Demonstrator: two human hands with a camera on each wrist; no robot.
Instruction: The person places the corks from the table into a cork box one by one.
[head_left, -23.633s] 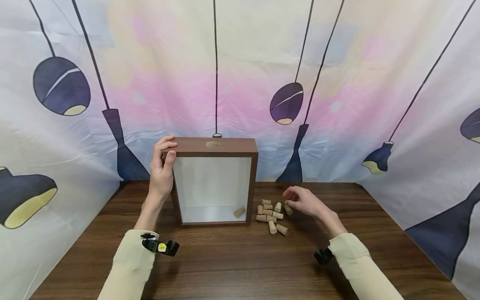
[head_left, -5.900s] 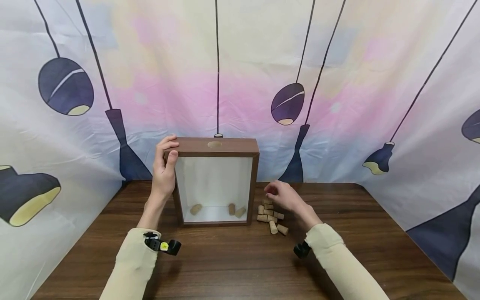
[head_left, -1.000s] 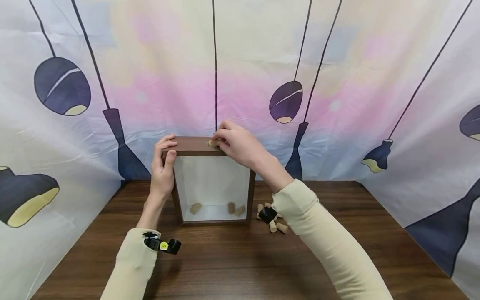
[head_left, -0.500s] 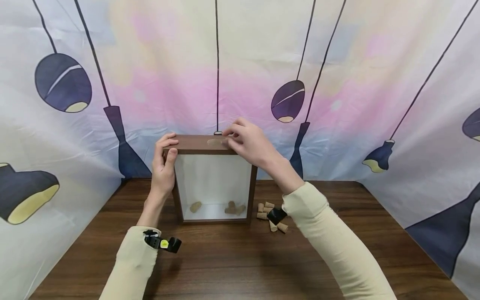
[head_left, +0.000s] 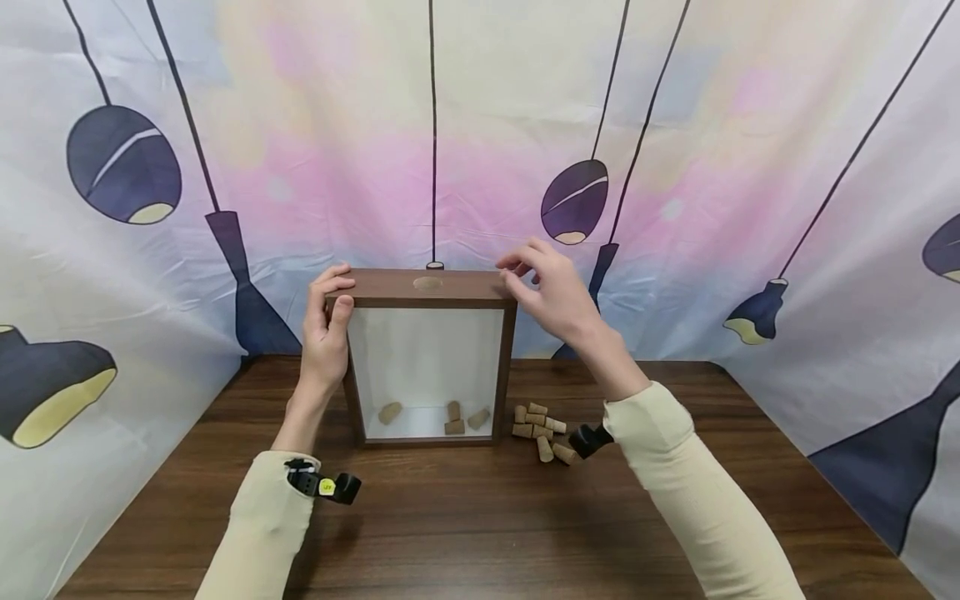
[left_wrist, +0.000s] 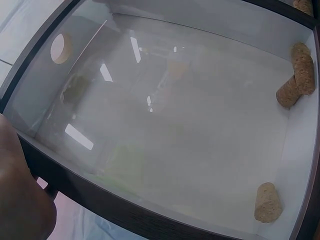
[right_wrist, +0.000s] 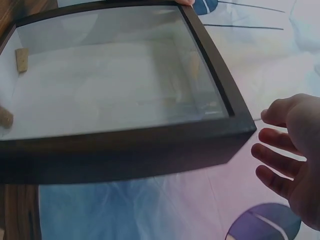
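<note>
A brown wooden shadow box [head_left: 508,375] with a clear front and white inside stands upright on the table. My left hand [head_left: 324,346] grips its upper left corner, thumb on the front frame and fingers over the top. A round hole [head_left: 427,283] opens in the middle of the top. Several corks lie on the box floor: one cork [head_left: 390,412] at the left, the others, such as a cork [head_left: 478,418], towards the right. My right hand [head_left: 558,296] hovers by the upper right corner, fingers loosely bent and apart, holding nothing in the right wrist view [right_wrist: 295,150].
Just right of the box, a pile of loose corks [head_left: 542,432] lies on the dark wooden table [head_left: 450,533]. Behind the table hangs a cloth backdrop [head_left: 495,125] printed with lamps. Each wrist carries a small black camera [head_left: 591,440].
My right hand held a cork at the hole a second ago; that cork dropped inside, and the hand moved right. Over the longer span, corks inside increased and the pile shrank. Left hand stayed.
</note>
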